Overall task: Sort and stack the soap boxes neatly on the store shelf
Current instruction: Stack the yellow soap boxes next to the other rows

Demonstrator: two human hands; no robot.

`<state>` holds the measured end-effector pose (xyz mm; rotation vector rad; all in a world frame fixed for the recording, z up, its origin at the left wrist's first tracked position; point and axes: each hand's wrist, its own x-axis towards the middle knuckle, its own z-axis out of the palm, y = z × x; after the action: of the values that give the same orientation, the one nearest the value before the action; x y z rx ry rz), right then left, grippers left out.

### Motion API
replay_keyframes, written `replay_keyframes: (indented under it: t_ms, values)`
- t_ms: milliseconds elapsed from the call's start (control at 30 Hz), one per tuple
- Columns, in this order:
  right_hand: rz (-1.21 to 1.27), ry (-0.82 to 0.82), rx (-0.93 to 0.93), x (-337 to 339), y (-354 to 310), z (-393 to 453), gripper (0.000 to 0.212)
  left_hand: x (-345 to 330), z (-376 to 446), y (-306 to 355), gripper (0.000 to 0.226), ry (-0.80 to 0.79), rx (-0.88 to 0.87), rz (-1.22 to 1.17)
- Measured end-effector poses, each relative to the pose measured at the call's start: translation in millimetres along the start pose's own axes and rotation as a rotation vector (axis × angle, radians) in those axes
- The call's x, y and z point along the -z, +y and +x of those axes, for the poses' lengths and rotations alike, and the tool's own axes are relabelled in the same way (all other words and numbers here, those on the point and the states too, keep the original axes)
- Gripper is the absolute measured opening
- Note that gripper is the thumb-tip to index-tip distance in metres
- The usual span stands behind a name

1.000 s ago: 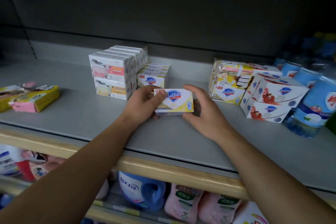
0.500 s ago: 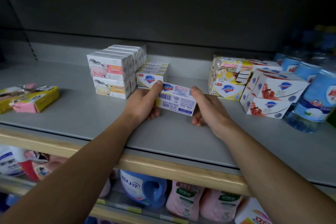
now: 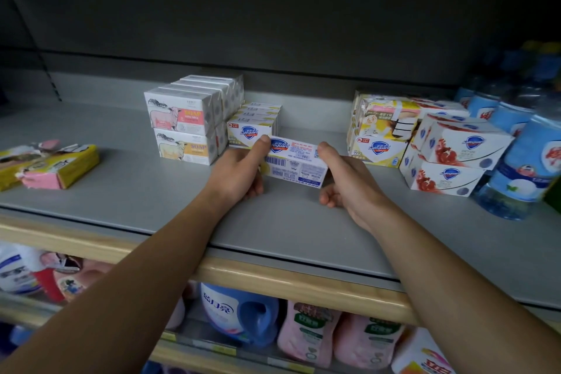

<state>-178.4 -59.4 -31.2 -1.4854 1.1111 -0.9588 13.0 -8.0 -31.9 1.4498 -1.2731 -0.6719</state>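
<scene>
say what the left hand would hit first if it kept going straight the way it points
Probably the row of yellow Safeguard boxes just beyond the left hand, which holds the soap box with the right hand. Depth is hard to judge.

Both forearms and hands (image 3: 233,174) are bare, with no sleeves, jewellery or gloves.

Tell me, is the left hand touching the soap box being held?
Touching. The head view shows the left hand with its thumb lying along the held soap box at its left end, no gap between them.
</scene>
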Motion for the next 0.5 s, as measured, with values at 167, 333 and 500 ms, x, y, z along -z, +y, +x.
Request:
replay_keyframes:
  t_ms: [167,333,500]
  values:
    - [0.237,-0.039,-0.02,-1.6,-1.7,0.7,0.03,1.1,2.0,-1.0,0.048,-0.046,-0.034,-0.06]
    - [0.228,0.064,0.075,-1.4,2.0,5.1,0.021,3.3,3.6,-3.3,0.028,-0.135,-0.069,-0.234]
    - [-0.001,0.089,0.194,1.3,5.7,2.8,0.052,2.4,3.5,-5.8,0.021,-0.112,-0.12,-0.261]
